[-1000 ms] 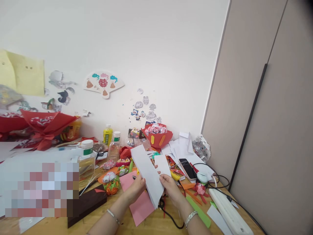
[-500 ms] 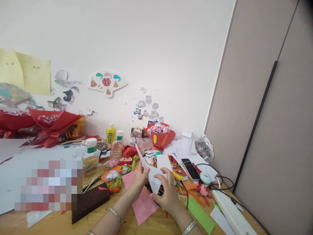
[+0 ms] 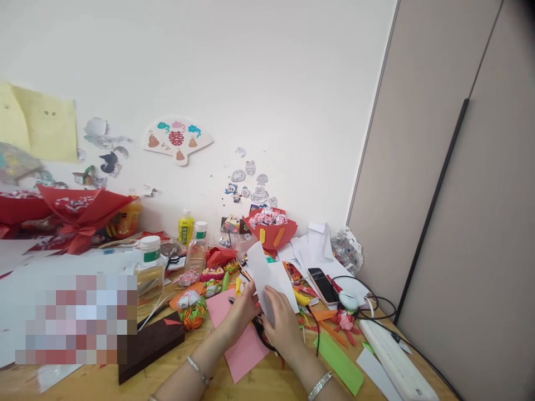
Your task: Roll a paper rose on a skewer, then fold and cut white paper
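A folded white paper (image 3: 261, 270) is held upright between my two hands above the middle of the table. My left hand (image 3: 246, 309) grips its lower left edge. My right hand (image 3: 281, 320) is closed on its lower right side, fingers against the paper. Another white sheet (image 3: 284, 281) shows just behind it. Pink paper (image 3: 246, 353) lies beneath my hands, with a black object partly hidden under them. A yellow tool (image 3: 301, 298) is right of my right hand.
Clear bottles (image 3: 150, 267), paper flowers (image 3: 193, 314) and a dark block (image 3: 150, 348) lie left. A red bouquet (image 3: 271, 228) stands behind. On the right are a phone (image 3: 322, 285), green paper (image 3: 338, 365), cables and a white power strip (image 3: 397, 362).
The white paper has turned and now stands more upright, its flat face showing. My right hand has closed in on it, nearer my left hand. The view has shifted slightly.
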Demonstrator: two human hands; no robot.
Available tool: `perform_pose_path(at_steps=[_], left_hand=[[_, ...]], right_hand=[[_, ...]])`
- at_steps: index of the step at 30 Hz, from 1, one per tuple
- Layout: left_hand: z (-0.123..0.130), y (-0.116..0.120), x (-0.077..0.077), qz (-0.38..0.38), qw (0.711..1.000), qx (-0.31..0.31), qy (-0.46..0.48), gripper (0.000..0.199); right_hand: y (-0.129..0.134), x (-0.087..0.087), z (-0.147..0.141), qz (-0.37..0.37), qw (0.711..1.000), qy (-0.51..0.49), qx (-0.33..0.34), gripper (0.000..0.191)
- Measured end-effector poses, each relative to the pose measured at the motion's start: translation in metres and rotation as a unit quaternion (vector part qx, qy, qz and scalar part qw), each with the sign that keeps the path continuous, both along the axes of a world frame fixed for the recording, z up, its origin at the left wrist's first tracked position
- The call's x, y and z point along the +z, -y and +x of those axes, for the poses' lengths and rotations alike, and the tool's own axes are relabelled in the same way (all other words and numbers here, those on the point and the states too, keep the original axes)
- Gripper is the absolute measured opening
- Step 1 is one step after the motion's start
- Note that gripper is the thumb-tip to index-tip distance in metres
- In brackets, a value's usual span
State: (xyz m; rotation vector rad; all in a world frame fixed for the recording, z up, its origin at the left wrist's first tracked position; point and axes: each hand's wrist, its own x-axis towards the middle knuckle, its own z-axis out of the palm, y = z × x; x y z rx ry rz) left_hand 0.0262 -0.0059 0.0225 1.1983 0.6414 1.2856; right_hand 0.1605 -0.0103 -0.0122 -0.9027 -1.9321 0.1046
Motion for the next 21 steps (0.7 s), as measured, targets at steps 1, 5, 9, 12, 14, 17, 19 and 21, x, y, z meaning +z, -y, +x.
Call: perform_pose_path(at_steps=[1,5,9,12,14,17,19,21], left_hand=[[-0.001,-0.001,0.000,0.005,1.000,-0.001,0.008,0.064],[-0.010,-0.006,-0.003,-0.005,0.997,0.076,-0.011,0.060],[-0.015,-0.008,-0.004,0.001,0.993,0.109,-0.049,0.050],[-0.016,-0.007,0.000,0.012,0.994,0.095,-0.054,0.043],[-0.018,-0.007,0.002,0.015,0.990,0.133,-0.047,0.044],[-0.022,-0.010,0.004,0.018,0.978,0.207,-0.029,0.049],[-0.024,-0.012,0.004,0.016,0.971,0.236,-0.021,0.050],[-0.025,-0.014,0.003,0.009,0.972,0.234,-0.022,0.050]], right_hand=[[0.000,0.001,0.001,-0.005,1.000,-0.022,0.005,0.045],[-0.002,0.008,0.008,-0.090,0.985,-0.150,-0.005,0.033],[-0.007,0.011,0.014,-0.196,0.938,-0.281,0.041,0.037],[-0.011,0.012,0.016,-0.231,0.918,-0.303,0.108,0.040],[-0.012,0.012,0.017,-0.259,0.906,-0.307,0.133,0.044],[-0.015,0.010,0.021,-0.309,0.892,-0.287,0.161,0.044],[-0.018,0.007,0.023,-0.323,0.895,-0.256,0.168,0.038],[-0.020,0.005,0.024,-0.321,0.902,-0.239,0.165,0.035]])
